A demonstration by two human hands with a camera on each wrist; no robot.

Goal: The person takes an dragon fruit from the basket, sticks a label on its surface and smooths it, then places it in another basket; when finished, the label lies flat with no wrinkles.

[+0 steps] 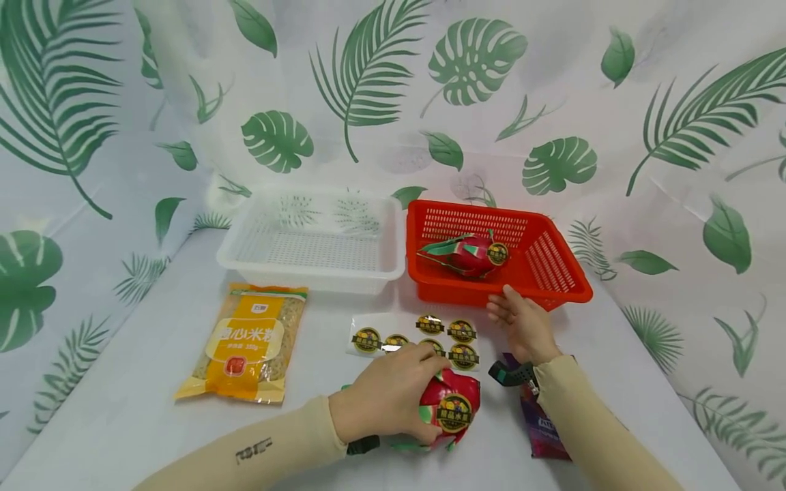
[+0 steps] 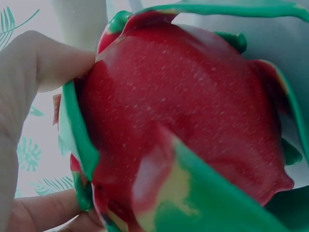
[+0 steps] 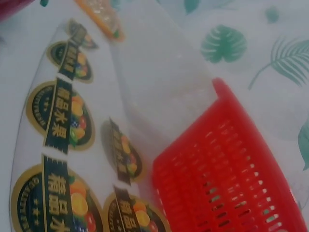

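Observation:
My left hand [image 1: 393, 392] grips a red dragon fruit [image 1: 441, 390] with green-tipped scales, low over the near middle of the table. A round black-and-gold sticker [image 1: 454, 412] is on its right end. In the left wrist view the thumb and fingers hold one side of this dragon fruit [image 2: 178, 96]. My right hand [image 1: 525, 324] holds nothing, its fingers loosely bent by the front rim of the red basket [image 1: 457, 294]; whether they touch the rim I cannot tell. Inside that basket lies another stickered dragon fruit [image 1: 469, 256]. A sticker sheet [image 1: 381, 324] lies between the hands and the baskets.
Left of the red basket stands a white plastic basket [image 1: 313, 278]. An orange-and-yellow food bag [image 1: 245, 344] lies in front of it. Under the right forearm a dark purple package [image 1: 543, 429] is partly hidden. Leaf-patterned cloth [image 1: 393, 88] hangs behind.

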